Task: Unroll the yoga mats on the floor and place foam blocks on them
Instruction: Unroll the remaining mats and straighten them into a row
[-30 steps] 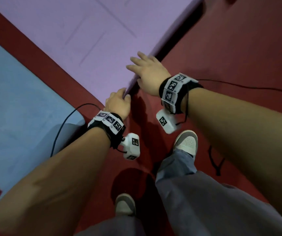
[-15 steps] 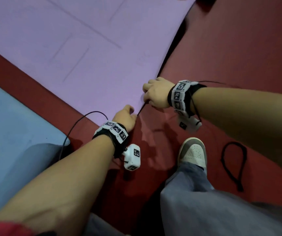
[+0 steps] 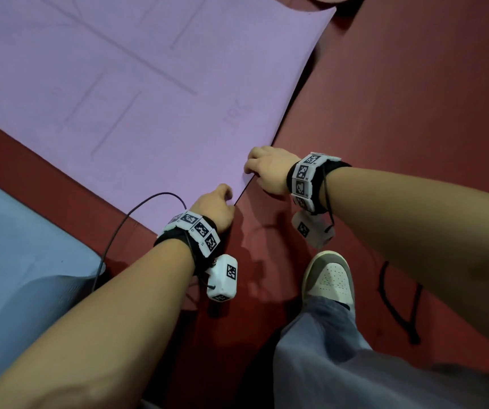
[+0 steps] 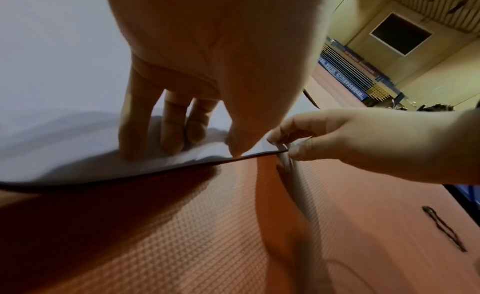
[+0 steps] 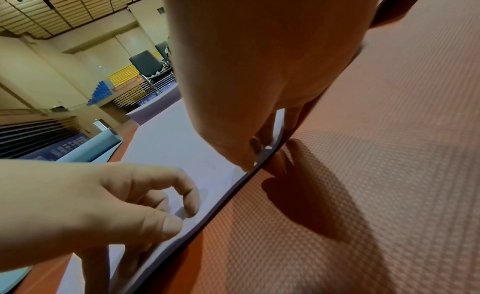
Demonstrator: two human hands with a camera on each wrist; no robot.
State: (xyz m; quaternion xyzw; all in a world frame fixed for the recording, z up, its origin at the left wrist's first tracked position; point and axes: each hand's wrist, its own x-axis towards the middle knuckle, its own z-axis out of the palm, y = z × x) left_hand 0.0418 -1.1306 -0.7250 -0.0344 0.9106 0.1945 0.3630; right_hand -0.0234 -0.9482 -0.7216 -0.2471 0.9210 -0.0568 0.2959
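Purple mat (image 3: pixel 149 84) lies unrolled on the red floor (image 3: pixel 399 113), near edge running diagonally past the person's feet. Both hands are at that near edge.

Left hand (image 3: pixel 215 206): fingers bent, tips pressing down on the mat top just inside the edge; in the left wrist view the edge under it sits slightly lifted off the floor. Nothing is gripped.

Right hand (image 3: pixel 268 169): thumb on top, fingers curled under the edge, pinching the mat edge itself.

Blue mat (image 3: pixel 16 261) lies at the left, apart from the purple one with a strip of floor between; its near end looks curled up, so probably not fully flat.

Risks, as judgement:
- Edge likely springs back into a curl once released, since the mat holds roll memory.
- Pulling with the right hand while the left pins could skew the mat or wrinkle it.
- Black cable (image 3: pixel 125 219) from the left wrist crosses the mat corner; it could get trapped under it or snag.
- Shoe (image 3: pixel 329 278) is near the edge, and the black cord (image 3: pixel 396 302) lies loose on the floor beside it: trip or drag hazard.

Containers: none visible. No foam blocks in any view, so that step is not started.
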